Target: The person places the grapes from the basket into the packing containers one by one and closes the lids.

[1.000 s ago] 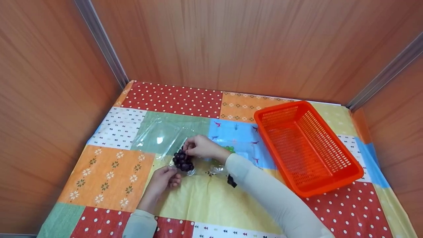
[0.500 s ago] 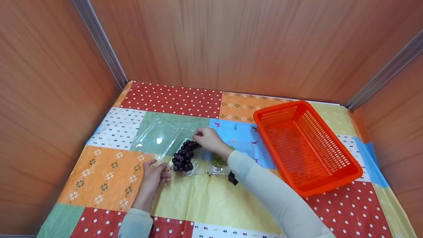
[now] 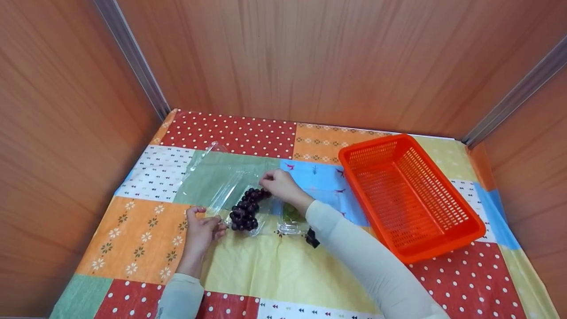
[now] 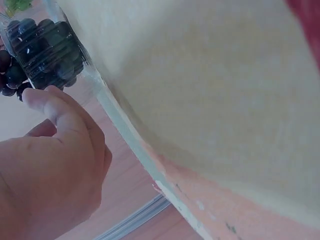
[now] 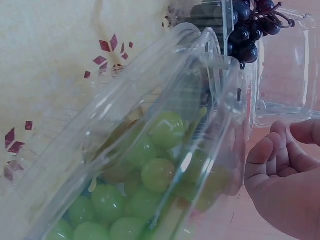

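A bunch of dark purple grapes (image 3: 246, 208) lies in a clear plastic clamshell box, its stem end toward the far side. The box's hinged lid (image 3: 208, 177) stands tilted up on the left. My left hand (image 3: 200, 232) is at the lid's near edge, fingers loosely bent; contact is hard to make out through the clear plastic. My right hand (image 3: 283, 186) hovers at the box's far right corner by the stem. In the right wrist view its fingers (image 5: 262, 152) are loosely curled with nothing visible between them, apart from the stem (image 5: 285, 22).
A second clear box (image 3: 290, 229) with green grapes (image 5: 157, 175) sits just right of the first, partly under my right forearm. A small black object (image 3: 312, 239) lies by it. An orange-red plastic basket (image 3: 412, 199) stands at the right. Wooden panels (image 3: 292, 57) enclose the patchwork-covered table.
The right hand has moved up and right from the grapes, which now lie stretched out in the box. The left hand has moved left, and the lid has tilted up from lying flat.
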A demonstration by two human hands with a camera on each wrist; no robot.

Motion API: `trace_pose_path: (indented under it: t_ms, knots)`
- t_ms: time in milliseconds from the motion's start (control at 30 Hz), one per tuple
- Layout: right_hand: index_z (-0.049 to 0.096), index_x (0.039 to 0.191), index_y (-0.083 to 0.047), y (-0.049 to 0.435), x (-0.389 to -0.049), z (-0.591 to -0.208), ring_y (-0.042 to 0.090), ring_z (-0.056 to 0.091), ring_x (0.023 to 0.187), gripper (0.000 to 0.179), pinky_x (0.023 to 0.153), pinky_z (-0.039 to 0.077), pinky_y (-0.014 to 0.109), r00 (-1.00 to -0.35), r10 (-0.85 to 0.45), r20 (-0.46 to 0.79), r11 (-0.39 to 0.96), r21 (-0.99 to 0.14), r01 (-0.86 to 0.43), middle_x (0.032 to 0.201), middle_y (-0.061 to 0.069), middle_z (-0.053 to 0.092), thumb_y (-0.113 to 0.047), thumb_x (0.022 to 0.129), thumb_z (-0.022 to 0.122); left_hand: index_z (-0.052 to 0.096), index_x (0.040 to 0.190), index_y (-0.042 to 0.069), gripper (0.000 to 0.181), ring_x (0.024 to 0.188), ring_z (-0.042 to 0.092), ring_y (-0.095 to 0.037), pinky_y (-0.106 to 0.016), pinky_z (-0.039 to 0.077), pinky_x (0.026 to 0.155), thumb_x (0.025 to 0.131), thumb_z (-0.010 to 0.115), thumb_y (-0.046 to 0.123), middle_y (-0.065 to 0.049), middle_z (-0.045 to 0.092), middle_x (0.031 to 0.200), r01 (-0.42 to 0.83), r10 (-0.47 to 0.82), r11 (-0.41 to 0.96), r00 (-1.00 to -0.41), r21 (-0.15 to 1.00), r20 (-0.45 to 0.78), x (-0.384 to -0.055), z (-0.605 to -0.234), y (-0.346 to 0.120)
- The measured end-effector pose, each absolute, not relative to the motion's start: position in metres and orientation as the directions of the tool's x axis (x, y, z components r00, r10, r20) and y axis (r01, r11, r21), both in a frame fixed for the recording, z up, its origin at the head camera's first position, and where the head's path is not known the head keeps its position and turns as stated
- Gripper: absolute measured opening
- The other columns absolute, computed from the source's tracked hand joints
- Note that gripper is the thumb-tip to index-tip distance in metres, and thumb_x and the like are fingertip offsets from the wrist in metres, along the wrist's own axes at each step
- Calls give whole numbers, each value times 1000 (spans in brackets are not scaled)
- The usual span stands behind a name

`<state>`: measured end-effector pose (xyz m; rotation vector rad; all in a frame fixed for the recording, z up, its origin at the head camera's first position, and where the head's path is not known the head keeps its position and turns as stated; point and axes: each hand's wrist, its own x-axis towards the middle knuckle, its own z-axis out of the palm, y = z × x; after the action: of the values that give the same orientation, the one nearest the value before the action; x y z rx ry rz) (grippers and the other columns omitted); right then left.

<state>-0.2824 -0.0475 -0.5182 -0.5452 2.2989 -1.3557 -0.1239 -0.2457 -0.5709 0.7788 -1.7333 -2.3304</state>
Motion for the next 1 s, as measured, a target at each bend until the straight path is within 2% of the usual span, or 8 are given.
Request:
trace_pose_path:
  t_ms: [233,300,400,533,667,800,900,1000]
  knots:
    - [70,103,-6,-46,-285,-519,18,54,64,22,61,51,33,-880,-423,-217,304,-949,88,88,14,63,-15,103,50,26,114,9,32,64,65,-20,-33,59,59,98,48,-8,-13,48,91,-193,-423,-182,-870,964,-254,-125,-574,-249]
    - [67,109,-8,-45,-288,-520,20,55,69,24,71,55,39,-893,-397,-211,271,-957,106,96,17,63,-22,106,47,28,112,9,27,63,64,-19,-35,59,59,99,46,-7,-12,46,91,-206,-422,-132,-873,969,-244,-127,-574,-252]
    - [61,125,-13,-44,-291,-520,26,55,80,33,86,52,52,-898,-389,-205,226,-966,122,110,18,59,-35,107,44,30,107,7,20,63,61,-19,-37,58,59,100,43,-7,-8,44,87,-217,-415,-96,-878,971,-238,-131,-574,-258]
    - [52,142,-23,-43,-292,-521,33,55,102,45,94,47,57,-872,-455,-179,206,-974,92,127,11,56,-46,106,41,32,101,4,15,65,57,-19,-34,57,60,100,41,-8,-5,41,85,-227,-399,-90,-884,970,-244,-136,-573,-265]
    - [58,139,-20,-42,-291,-521,28,56,117,39,97,48,53,-829,-534,-168,231,-972,48,136,4,57,-38,106,47,35,104,3,11,71,56,-19,-31,56,63,102,42,-5,-9,44,100,-240,-398,-104,-879,965,-262,-138,-572,-269]
    - [61,135,-18,-44,-289,-520,18,59,105,35,90,52,40,-828,-532,-177,271,-962,32,130,6,60,-33,104,52,40,111,2,6,74,60,-18,-29,57,65,105,40,3,-13,48,114,-262,-409,-171,-858,950,-311,-137,-568,-269]
    - [53,143,-22,-46,-289,-517,26,58,104,41,85,52,38,-845,-513,-153,236,-971,33,130,11,57,-37,105,49,42,118,2,16,78,63,-17,-28,58,66,106,37,11,-15,52,114,-271,-413,-212,-846,939,-337,-136,-564,-269]
    - [57,139,-21,-46,-289,-514,30,57,108,41,84,52,38,-856,-493,-153,223,-974,46,128,9,58,-41,106,43,40,127,3,25,86,63,-18,-29,58,71,107,37,19,-15,52,117,-266,-401,-233,-850,936,-341,-135,-561,-269]
